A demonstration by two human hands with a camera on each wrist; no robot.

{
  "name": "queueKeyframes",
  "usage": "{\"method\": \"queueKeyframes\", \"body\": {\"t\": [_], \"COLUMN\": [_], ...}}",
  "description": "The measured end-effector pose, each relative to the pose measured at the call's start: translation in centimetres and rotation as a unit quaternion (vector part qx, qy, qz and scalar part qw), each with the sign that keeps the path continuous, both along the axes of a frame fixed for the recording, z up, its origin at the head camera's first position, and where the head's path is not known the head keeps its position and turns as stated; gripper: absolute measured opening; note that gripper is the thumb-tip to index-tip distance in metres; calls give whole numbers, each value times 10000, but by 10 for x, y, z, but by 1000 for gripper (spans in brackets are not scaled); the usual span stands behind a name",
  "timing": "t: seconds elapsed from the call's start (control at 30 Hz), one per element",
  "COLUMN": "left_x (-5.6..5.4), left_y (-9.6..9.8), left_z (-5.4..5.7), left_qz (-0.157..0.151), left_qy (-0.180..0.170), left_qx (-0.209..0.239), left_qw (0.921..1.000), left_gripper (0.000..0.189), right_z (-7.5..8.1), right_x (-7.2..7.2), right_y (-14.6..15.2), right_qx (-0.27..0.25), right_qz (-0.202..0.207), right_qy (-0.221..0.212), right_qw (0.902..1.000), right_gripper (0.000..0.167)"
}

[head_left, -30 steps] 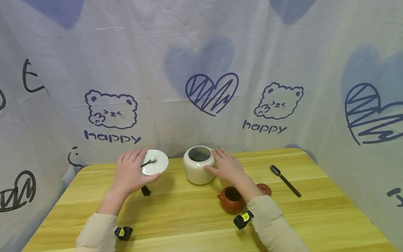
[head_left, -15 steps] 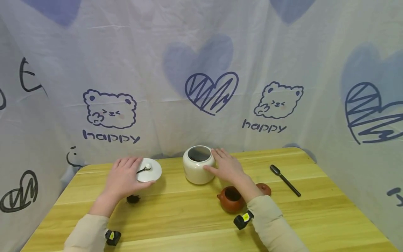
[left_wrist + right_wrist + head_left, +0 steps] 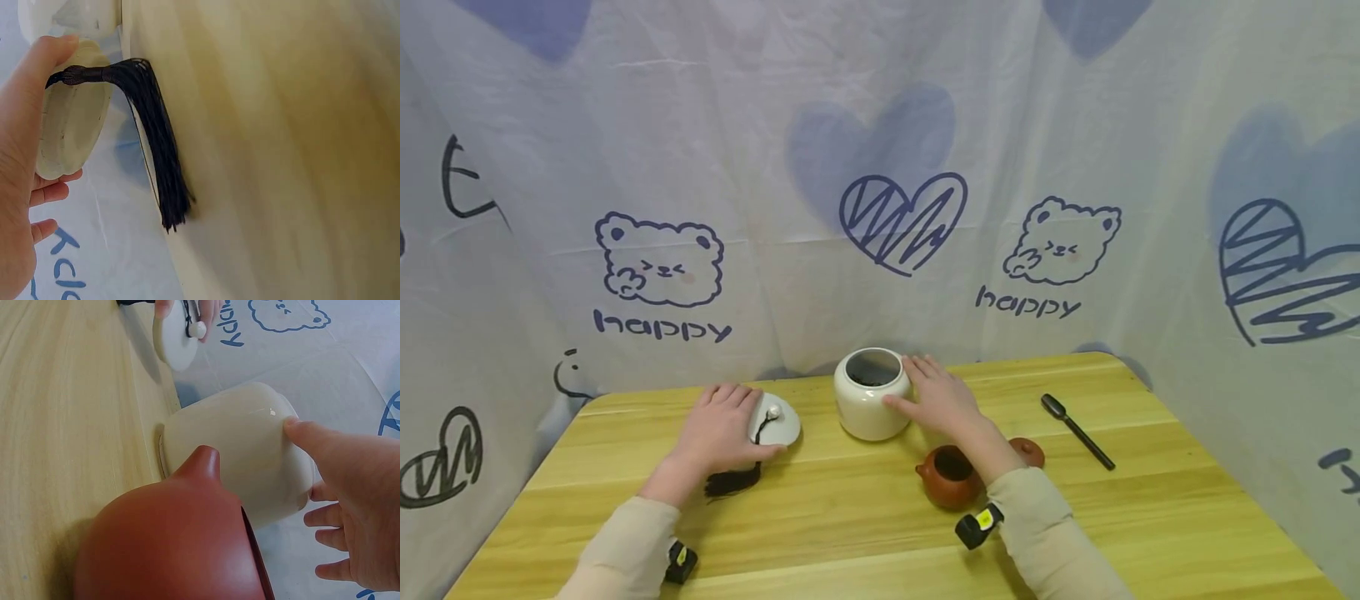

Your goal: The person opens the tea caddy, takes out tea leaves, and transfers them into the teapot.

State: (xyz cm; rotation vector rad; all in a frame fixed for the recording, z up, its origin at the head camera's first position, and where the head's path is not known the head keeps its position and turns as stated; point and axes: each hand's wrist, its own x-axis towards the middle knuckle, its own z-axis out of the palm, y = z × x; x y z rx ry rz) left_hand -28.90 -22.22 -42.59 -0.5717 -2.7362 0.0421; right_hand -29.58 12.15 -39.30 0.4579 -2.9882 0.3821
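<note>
My left hand (image 3: 724, 429) grips a white round lid (image 3: 784, 427) between thumb and fingers, slightly above the table at left. The lid tilts, and from its small knob a black tassel (image 3: 153, 137) trails toward the tabletop. A white ceramic jar (image 3: 867, 412) stands uncovered at the back middle, with dark bits inside that are too small to identify. My right hand (image 3: 942, 400) holds the jar's right side near the rim, thumb in front and fingers farther back. Below my right forearm sits a reddish-brown teapot (image 3: 946, 487), its top uncovered and partly hidden.
The teapot's small lid (image 3: 1028, 452) lies right of the pot, partly behind the forearm. Farther right, a dark long-handled scoop (image 3: 1078, 429) lies slantwise on the wooden table (image 3: 850, 533). A printed cloth (image 3: 790, 275) hangs directly behind the table's back edge.
The left hand first moved left and nearer with the lid, then back right and lower; the lid now tilts more. My right hand stays at the jar.
</note>
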Motion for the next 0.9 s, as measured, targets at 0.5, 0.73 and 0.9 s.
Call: {"method": "queueKeyframes", "body": {"t": [0.5, 0.73, 0.9], "left_x": [-3, -2, -1], "left_y": [9, 8, 7], "left_z": [-2, -4, -4], "left_qz": [55, 144, 207], "left_qy": [-478, -818, -1138], "left_qx": [-58, -154, -52], "left_qw": [9988, 9964, 9933], "left_gripper": [98, 97, 96], "right_z": [-2, -2, -2], "right_x": [-2, -1, -1], "right_y": [0, 0, 0], "right_qx": [-8, -25, -71], "right_qz": [-7, -6, -4], "right_qy": [7, 17, 4], "right_qw": [10000, 10000, 10000], "right_gripper": [85, 85, 84]}}
